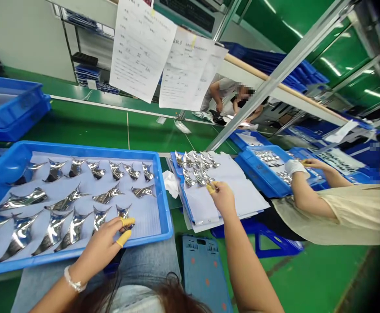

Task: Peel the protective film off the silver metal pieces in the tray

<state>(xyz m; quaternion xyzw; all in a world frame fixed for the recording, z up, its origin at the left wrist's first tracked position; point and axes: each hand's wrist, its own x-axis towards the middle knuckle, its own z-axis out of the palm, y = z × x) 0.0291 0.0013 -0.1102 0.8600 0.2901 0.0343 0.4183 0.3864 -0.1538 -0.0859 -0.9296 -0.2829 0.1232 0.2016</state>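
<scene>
My two hands are apart, both with yellow finger covers. At the lower left of the frame, my left hand (107,241), white bracelet (73,279) at the wrist, reaches into a big blue tray (165,213); its thumb and forefinger are spread, the forefinger against a shiny metal piece (123,211) at the right end of the nearest row. I cannot tell whether that piece is gripped. More curved, pointed metal pieces (55,227) lie in three rows on the tray's white lining. Right of the frame's middle, my right hand (224,198) has its fingertips drawn close at the end of two rows of smaller-looking metal pieces (190,178) on white paper (234,206); whether they pinch one is hidden. A green surface (101,132) stretches behind, with printed sheets (141,52) hanging at upper middle. At right, a co-worker's white-covered hand (297,168) is over another blue tray (265,180).
</scene>
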